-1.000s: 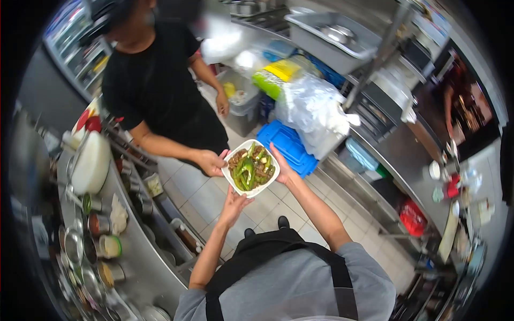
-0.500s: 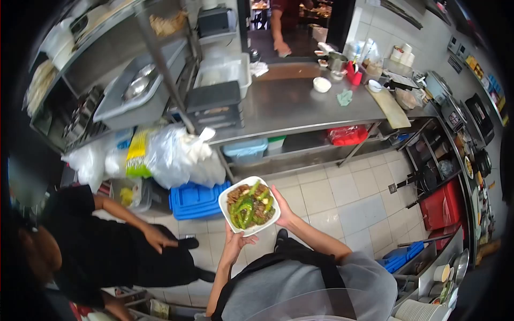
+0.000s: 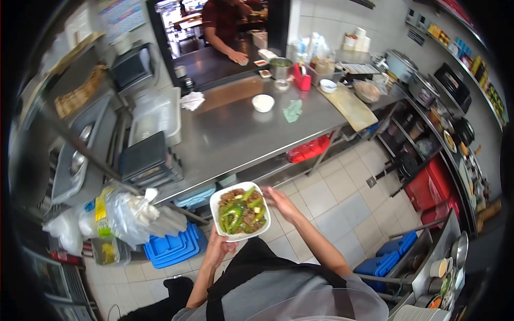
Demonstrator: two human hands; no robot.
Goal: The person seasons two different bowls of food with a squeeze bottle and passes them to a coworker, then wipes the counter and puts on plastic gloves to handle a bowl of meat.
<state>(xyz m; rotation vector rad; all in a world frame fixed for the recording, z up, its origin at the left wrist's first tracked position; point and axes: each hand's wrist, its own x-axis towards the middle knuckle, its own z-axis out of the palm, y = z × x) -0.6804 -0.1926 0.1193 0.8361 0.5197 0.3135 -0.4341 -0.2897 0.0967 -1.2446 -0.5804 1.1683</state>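
A white square bowl (image 3: 266, 225) with rounded corners is in front of my body, filled with green pepper strips and browned meat (image 3: 241, 209). My left hand (image 3: 218, 249) grips its near left edge from below, the thumb and fingers around the rim. My right hand (image 3: 282, 204) is at the bowl's right side, fingers stretched out and slightly blurred; it seems just off the rim.
Ahead runs a steel counter (image 3: 225, 136) bearing a small white bowl (image 3: 263, 103), a green cloth (image 3: 293, 111) and a cutting board (image 3: 349, 107). A person (image 3: 222, 32) stands beyond the hatch. Blue lids (image 3: 174, 247) lie low left; a dark-clothed leg (image 3: 174, 294) shows behind.
My view has turned and come closer to the counter, bowl still in hand. My right hand has loosened from the bowl's edge. The co-worker at left has mostly gone out of view.
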